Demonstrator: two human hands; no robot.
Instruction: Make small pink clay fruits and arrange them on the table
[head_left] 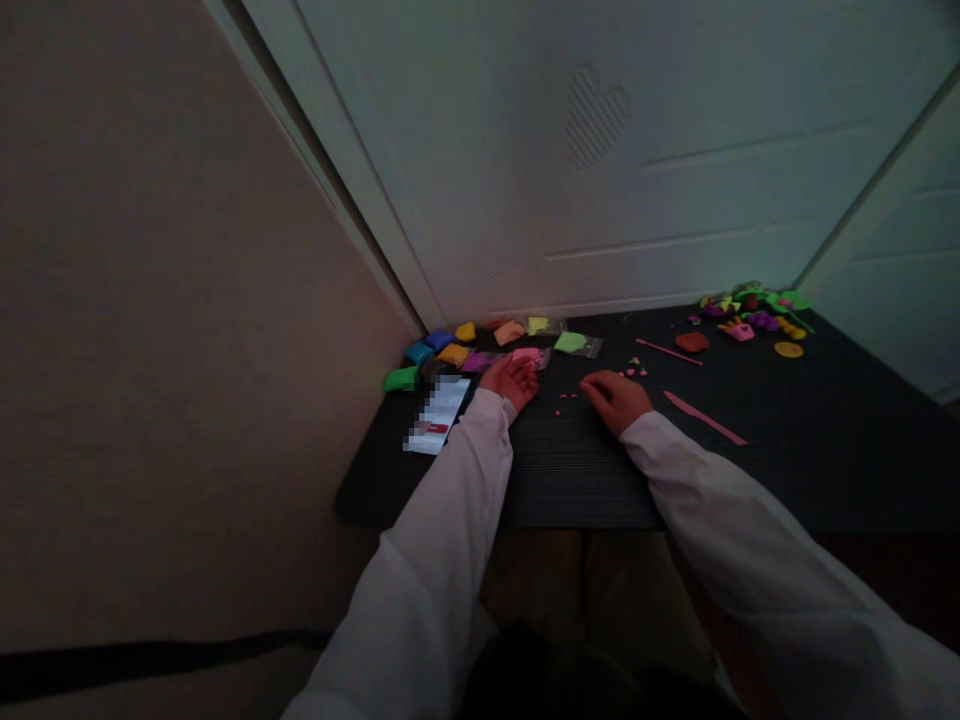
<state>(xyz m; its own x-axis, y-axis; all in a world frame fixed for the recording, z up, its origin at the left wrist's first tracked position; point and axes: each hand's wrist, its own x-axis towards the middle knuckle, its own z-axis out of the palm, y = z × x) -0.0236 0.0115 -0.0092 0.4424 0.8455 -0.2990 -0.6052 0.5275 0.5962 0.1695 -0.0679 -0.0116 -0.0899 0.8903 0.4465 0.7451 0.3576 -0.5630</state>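
My left hand (511,382) rests palm up over the dark table, open, with its fingers loosely curled and apart. Right behind its fingertips lies a clear bag of pink clay (529,356). Thumb and fingers of my right hand (616,400) are pressed together, and whatever they may hold is hidden. Between the hands, a few tiny pink clay bits (558,413) lie on the table. Small pink and white clay pieces (634,368) sit just behind my right hand. To its right is a pink modelling knife (705,418).
Coloured clay packets (439,341) line the back left of the black table (585,490), near a lit phone (441,415). A thin pink stick (669,351), a red clay lump (691,342), a yellow disc (788,349) and colourful clay shapes (763,320) lie at the right. A white panel rises behind.
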